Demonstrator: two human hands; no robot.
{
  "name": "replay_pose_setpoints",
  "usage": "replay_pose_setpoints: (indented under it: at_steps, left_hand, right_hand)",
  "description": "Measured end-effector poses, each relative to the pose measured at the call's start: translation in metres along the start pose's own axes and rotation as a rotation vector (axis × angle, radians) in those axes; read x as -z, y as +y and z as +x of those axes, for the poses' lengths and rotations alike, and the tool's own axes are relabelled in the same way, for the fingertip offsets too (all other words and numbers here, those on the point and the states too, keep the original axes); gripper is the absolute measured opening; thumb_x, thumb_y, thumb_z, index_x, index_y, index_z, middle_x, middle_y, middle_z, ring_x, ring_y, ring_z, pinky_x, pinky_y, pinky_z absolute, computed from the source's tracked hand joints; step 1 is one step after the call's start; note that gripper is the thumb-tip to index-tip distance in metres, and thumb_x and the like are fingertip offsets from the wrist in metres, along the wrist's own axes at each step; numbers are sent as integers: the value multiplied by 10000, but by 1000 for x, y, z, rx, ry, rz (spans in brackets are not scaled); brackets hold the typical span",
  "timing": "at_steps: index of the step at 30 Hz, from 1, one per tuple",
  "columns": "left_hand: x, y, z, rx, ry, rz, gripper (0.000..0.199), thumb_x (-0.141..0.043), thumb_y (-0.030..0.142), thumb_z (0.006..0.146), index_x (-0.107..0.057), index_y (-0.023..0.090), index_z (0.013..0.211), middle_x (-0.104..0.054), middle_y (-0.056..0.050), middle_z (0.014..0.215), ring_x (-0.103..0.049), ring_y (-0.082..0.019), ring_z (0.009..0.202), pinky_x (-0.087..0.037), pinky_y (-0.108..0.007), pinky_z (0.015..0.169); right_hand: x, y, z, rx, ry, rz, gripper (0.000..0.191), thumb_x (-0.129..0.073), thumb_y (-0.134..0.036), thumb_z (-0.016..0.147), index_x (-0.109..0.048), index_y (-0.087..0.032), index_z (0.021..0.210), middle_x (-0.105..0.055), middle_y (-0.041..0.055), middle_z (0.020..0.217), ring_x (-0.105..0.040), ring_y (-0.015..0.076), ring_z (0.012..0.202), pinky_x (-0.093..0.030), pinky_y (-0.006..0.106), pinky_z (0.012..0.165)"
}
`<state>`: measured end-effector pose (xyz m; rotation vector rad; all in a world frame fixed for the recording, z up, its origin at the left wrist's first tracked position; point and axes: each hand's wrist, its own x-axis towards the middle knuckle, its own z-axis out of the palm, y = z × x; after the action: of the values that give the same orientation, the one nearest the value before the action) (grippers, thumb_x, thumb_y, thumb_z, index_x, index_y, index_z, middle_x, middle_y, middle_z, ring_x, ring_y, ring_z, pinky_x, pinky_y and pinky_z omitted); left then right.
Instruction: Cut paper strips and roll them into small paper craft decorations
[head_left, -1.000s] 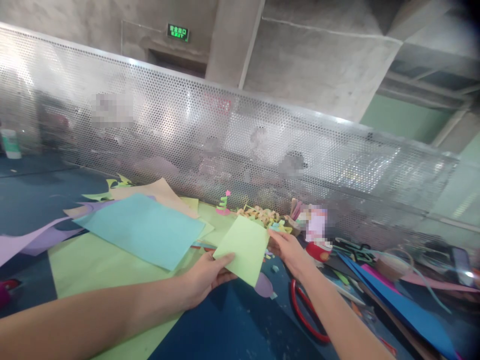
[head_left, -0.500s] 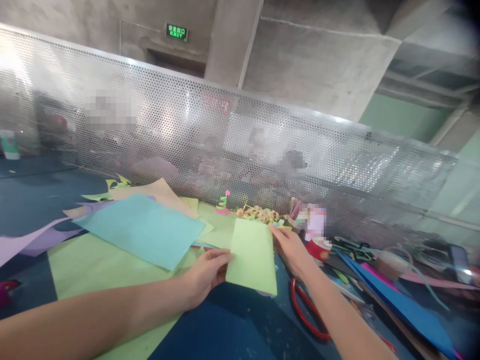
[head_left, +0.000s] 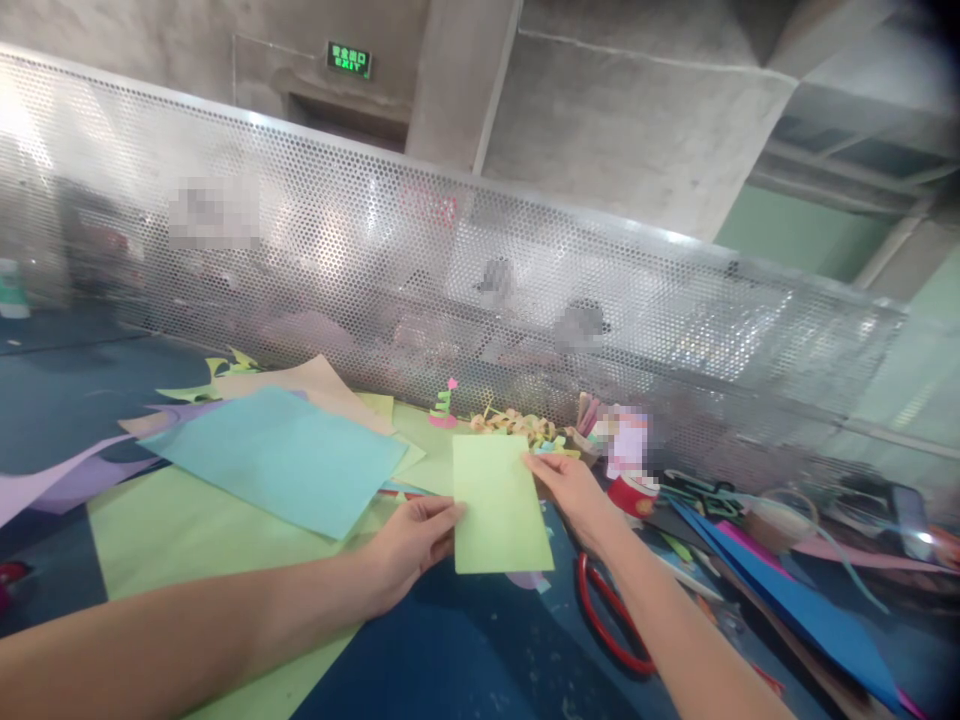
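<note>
A light green paper rectangle [head_left: 498, 508] is held up between both hands above the dark blue table. My left hand [head_left: 416, 545] pinches its left edge, thumb in front and fingers behind. At the paper's upper right edge, my right hand [head_left: 570, 490] is closed on it with thumb and forefinger. Behind the left arm, a teal sheet [head_left: 277, 460] lies over a large light green sheet [head_left: 195, 530]. Red-handled scissors [head_left: 607, 615] rest beside the right forearm, partly hidden by it.
A perforated metal screen [head_left: 322, 240] runs along the table's back. Near it stand a small pink-and-green paper piece [head_left: 442, 408] and a red tape roll [head_left: 634, 494]. Blue paper [head_left: 795, 610] lies at right, purple paper [head_left: 90, 480] at left.
The green paper has turned slightly and shifted a little left at its top, with my right hand moving along with it. Both hands keep their hold, and the camera view has shifted slightly.
</note>
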<state>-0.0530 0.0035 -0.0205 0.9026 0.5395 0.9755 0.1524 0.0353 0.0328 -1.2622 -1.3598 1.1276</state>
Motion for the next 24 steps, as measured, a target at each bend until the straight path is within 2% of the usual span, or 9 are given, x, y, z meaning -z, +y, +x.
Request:
replay_pose_setpoints:
  at_steps: [4,8,12,14,19,24]
  left_hand:
    - [2,-2,2,-25,22,-12,293,-634,335,778,-682,108,956,-696,-121,972,-648,-197,884,-483,-291,857]
    - [1,-1,1,-23,10,-4,294,-622,328,790,-679,101,967,-695,-123,980,-649,-196,887,-484,-285,854]
    - [0,1,2,-42,53,-15,267,-633,310,783,-682,106,949,-698,-115,978,-650,-190,893,-478,-283,877]
    - [1,2,3,-52,63,-18,262,-638,305,780,-680,110,950,-694,-113,991,-648,-189,904,-471,-284,893]
    - [6,2,7,-53,62,3,270,-635,320,780,-674,116,952,-695,-111,986,-649,-198,903,-483,-296,880]
    - [5,7,8,-76,106,19,264,-674,325,741,-684,113,896,-708,-112,925,-656,-218,883,-491,-312,859]
  right_hand:
    - [-3,-3,-4,-32,-78,-3,274,-691,-445,653,-703,-172,679,-693,15,603,-621,169,538,-477,284,570]
    - [-4,-3,-6,-30,-84,-6,273,-697,-444,645,-704,-173,679,-668,-13,540,-600,152,497,-464,269,542]
    - [-3,-4,-8,-37,-137,4,328,-634,-480,706,-713,-165,748,-701,19,641,-632,160,571,-481,279,597]
    - [-2,-5,-8,-42,-174,2,320,-662,-462,687,-716,-155,764,-709,31,676,-641,165,602,-489,289,644]
    - [-1,-4,-7,-11,-167,-20,279,-675,-427,682,-719,-163,761,-698,4,631,-625,144,568,-485,280,664]
    - [-2,-5,-8,-34,-213,-51,289,-676,-434,672,-723,-159,748,-700,25,638,-634,169,578,-489,310,654]
